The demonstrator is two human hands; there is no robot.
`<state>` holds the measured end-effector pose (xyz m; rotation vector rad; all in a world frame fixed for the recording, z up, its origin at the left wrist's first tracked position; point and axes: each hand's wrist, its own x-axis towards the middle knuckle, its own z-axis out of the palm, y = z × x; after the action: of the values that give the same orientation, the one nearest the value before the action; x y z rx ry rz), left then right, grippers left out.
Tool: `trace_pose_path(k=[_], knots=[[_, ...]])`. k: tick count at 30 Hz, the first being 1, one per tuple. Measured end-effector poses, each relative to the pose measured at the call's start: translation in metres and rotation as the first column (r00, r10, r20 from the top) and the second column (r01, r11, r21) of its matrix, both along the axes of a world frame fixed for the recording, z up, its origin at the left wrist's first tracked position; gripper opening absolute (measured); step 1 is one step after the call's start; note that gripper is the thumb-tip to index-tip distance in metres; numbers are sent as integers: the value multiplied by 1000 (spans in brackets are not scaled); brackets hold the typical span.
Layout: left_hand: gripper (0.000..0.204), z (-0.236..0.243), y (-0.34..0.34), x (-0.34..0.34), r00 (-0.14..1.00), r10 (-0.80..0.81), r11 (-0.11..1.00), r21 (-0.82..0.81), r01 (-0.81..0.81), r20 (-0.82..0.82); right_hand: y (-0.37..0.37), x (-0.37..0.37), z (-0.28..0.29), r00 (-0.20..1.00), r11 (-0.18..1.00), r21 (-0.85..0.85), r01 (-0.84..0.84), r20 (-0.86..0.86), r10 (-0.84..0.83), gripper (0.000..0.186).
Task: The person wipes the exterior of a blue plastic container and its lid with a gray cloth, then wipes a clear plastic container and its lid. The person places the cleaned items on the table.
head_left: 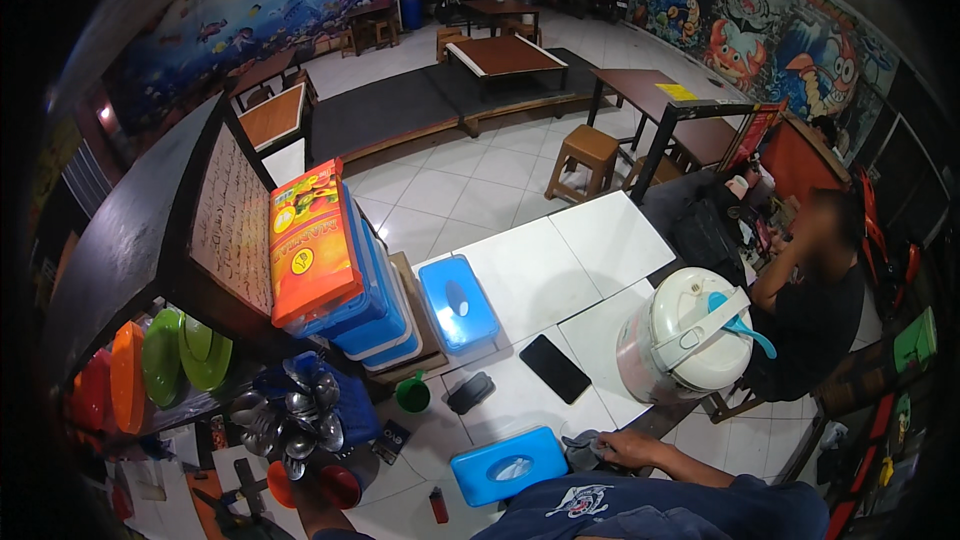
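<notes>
My right hand [628, 448] is closed at the rim of a small greyish see-through cup [582, 454] at the counter's near edge. Beside that cup lies a blue tissue box [480, 472]. My left hand [312, 502] is low in the picture, among an orange-red cup [283, 486] and a dark red cup [341, 486]; its fingers are hidden, and I cannot tell whether it grips either. Just beyond it, many spoons and forks [300, 410] stand bunched by a blue basket [352, 410]. A red lighter [438, 505] lies between my arms.
The white tiled counter [520, 260] carries a black phone [555, 368], a dark small case [470, 393], a green cup [412, 394], another blue tissue box [458, 305] and a large white rice container [695, 335]. An orange pack [312, 245] tops blue boxes. A person [815, 290] sits at right.
</notes>
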<state>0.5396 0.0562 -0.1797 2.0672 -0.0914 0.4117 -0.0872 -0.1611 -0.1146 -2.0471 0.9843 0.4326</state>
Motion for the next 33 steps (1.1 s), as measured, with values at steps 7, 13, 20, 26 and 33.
trace_pose_path(k=[7,13,20,26,33], knots=[[19,0,-5,-3,1000,3,1000,-8,-3,-1,0,1,7,999,1000,-5,23,23,-23,37],[19,0,-6,-5,1000,2,1000,-4,-2,4,-1,1,1,999,1000,-22,10,34,-10,37],[19,1,-7,-5,1000,-4,1000,3,4,10,0,0,8,998,999,-47,28,56,-25,33],[19,4,-6,-6,999,0,1000,-10,0,35,-8,-4,5,990,985,-99,138,54,-133,31],[19,-16,-2,-62,980,-17,978,-202,58,197,-13,18,57,865,906,-244,346,457,-207,27]])
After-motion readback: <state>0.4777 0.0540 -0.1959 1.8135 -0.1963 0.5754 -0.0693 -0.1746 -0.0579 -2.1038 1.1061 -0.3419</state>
